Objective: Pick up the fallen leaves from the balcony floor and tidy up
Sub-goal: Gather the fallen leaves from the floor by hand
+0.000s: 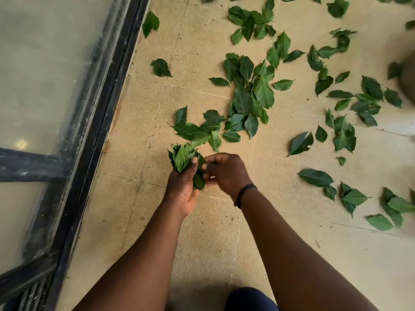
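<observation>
My left hand [183, 189] grips a bunch of green leaves [183, 156] above the beige tiled floor [202, 232]. Right beside it, my right hand [225, 172] has its fingers curled against the bunch's right side, touching the leaves; a dark band circles that wrist. Several loose green leaves lie scattered on the floor beyond my hands, the nearest cluster [197, 130] just past the bunch and a bigger pile [249, 95] farther off. More leaves [316, 177] lie to the right.
A dark metal door frame and track [94, 122] with a glass pane [40, 63] runs along the left. A blurred round brown object [407, 77] sits at the right edge. My dark-clothed knee [249, 298] shows at the bottom.
</observation>
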